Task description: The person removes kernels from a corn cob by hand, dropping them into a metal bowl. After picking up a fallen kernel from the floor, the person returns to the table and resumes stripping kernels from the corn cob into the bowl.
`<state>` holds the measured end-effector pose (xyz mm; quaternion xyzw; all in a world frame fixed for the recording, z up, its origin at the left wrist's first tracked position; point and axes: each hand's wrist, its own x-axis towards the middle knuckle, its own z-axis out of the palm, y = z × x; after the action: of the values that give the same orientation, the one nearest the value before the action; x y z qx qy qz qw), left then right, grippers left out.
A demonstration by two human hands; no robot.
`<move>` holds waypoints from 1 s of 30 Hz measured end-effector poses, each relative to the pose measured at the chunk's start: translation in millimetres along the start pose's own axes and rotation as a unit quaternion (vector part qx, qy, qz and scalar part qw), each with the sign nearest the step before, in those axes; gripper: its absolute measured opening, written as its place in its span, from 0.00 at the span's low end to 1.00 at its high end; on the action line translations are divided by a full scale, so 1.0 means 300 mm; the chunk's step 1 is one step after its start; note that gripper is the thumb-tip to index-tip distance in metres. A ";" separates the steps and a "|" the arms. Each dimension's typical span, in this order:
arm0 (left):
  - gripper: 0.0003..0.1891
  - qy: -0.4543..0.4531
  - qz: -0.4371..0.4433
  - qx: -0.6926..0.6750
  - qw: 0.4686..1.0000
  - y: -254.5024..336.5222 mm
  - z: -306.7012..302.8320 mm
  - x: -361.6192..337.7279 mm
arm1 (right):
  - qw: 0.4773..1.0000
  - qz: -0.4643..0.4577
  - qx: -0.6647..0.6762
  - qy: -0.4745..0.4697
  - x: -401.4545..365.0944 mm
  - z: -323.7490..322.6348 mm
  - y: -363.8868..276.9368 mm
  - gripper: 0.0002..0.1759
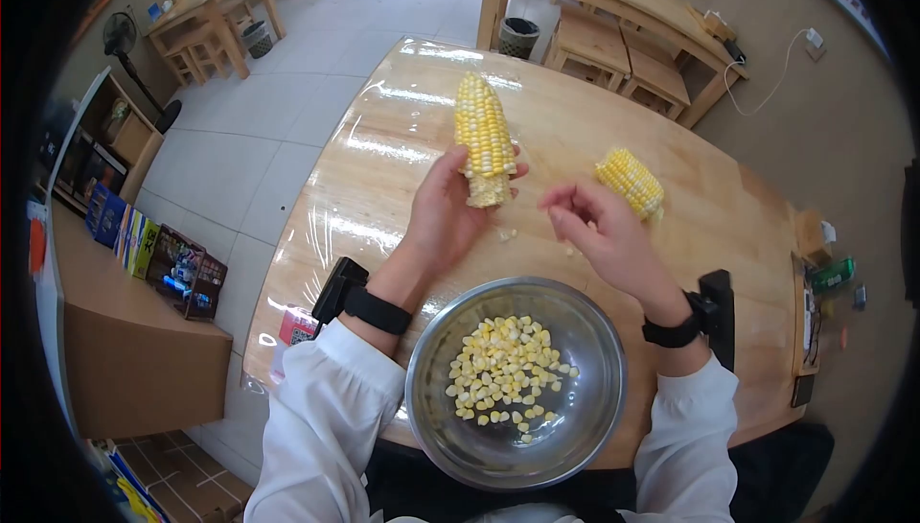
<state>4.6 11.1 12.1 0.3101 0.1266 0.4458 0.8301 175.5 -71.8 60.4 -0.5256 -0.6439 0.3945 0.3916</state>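
Observation:
My left hand (447, 202) is wrapped around the lower part of an ear of corn (484, 125), held upright above the table. Its bottom end is stripped to the bare cob, while yellow and white kernels cover the rest. To its right, my right hand (599, 231) hovers with curled fingers; a pale bit shows at the fingers, too small to name. Below both hands, a steel bowl (422, 408) holds a pile of loose corn kernels (508, 365). Beyond the right hand lies a second piece of corn (630, 181) on the table.
The wooden table (383, 168) has a glossy cover and a few stray kernels (507, 234) behind the bowl. At its right edge stand a tissue box (813, 237) and a green can (832, 275). A brown cabinet (144, 360) is on the left.

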 end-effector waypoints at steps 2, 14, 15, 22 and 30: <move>0.27 -0.020 -0.009 0.033 0.999 -0.016 0.003 0.002 | 0.996 0.017 0.082 0.013 0.023 0.018 0.082 0.10; 0.24 -0.063 -0.022 0.200 0.978 -0.079 -0.011 -0.006 | 0.895 0.081 0.436 -0.043 0.027 0.118 0.198 0.25; 0.24 -0.045 -0.029 0.165 0.985 -0.073 0.010 -0.014 | 0.896 0.085 0.434 -0.039 0.026 0.122 0.201 0.25; 0.21 -0.022 -0.052 0.176 0.983 -0.068 -0.010 -0.013 | 0.898 0.083 0.430 -0.048 0.032 0.125 0.211 0.22; 0.22 -0.014 -0.036 0.144 0.989 -0.076 -0.011 -0.002 | 0.877 0.108 0.467 -0.035 0.034 0.125 0.183 0.14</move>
<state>17.8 2.6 -4.8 0.4275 0.1888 0.3883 0.7943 159.8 -58.0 -3.5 -0.3339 -0.3379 0.7072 0.5237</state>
